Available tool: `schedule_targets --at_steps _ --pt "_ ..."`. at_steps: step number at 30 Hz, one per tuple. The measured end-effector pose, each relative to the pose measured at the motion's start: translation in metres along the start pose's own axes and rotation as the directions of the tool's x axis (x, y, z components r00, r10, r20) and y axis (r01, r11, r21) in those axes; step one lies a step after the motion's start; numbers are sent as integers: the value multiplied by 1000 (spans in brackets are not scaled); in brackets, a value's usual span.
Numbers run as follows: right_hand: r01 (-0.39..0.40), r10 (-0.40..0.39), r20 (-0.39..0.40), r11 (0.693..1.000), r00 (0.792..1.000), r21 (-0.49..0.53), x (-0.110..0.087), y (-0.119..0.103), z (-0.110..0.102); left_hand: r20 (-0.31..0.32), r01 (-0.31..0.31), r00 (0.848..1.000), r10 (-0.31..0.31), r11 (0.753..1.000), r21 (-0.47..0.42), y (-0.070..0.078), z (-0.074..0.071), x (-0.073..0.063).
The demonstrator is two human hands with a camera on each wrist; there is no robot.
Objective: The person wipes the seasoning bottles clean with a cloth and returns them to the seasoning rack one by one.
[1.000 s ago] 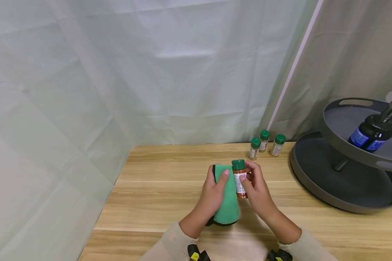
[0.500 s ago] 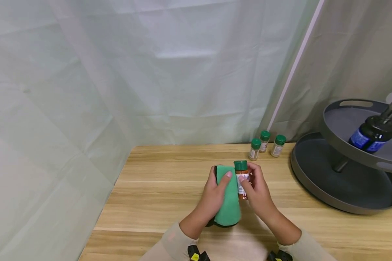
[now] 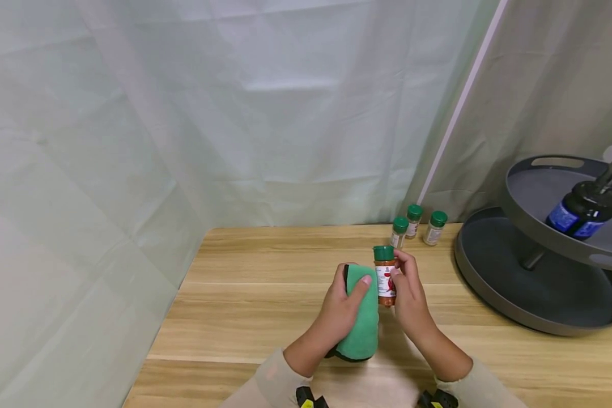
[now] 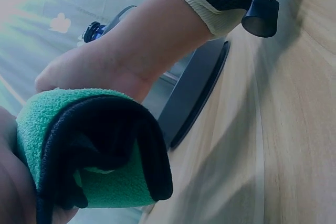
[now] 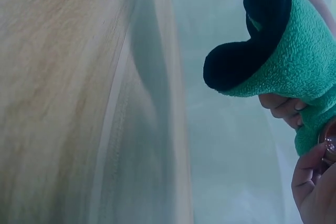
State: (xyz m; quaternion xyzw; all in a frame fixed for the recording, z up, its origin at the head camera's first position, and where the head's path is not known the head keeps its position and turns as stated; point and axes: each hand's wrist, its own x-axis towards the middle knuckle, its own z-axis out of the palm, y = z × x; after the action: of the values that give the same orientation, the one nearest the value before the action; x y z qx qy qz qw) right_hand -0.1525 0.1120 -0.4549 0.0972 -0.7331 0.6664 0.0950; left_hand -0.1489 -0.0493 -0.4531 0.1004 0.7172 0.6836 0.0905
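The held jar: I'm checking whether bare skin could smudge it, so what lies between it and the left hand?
In the head view, the green cloth, gripped by the left hand, lies between that hand and the jar.

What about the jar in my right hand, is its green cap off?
No, the green cap sits on top of the jar that the right hand holds.

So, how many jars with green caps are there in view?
4: the red-orange jar in the right hand, plus three at the back of the table: the left jar, the rear jar and the right jar. None seems hidden.
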Motion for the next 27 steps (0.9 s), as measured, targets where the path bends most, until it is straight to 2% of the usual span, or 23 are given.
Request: schedule_targets --at_steps 3,9,16,20,27 --pt "-12 11 34 1000 999 17 -1 -2 1 -25 -5 1000 4 1000 -6 0 -1 1" --pt "10 -14 105 999 994 46 -3 -1 2 -66 -26 998 23 999 -39 -1 -6 4" --pt "24 -27 161 999 987 23 -5 1 4 -100 -26 995 18 996 -82 0 -10 6" --pt "41 -40 158 999 987 -2 -5 1 5 -104 -26 994 18 996 -81 1 -11 6" --pt "31 -29 80 999 996 -18 -4 1 6 -48 -40 998 35 995 -94 3 -9 4"
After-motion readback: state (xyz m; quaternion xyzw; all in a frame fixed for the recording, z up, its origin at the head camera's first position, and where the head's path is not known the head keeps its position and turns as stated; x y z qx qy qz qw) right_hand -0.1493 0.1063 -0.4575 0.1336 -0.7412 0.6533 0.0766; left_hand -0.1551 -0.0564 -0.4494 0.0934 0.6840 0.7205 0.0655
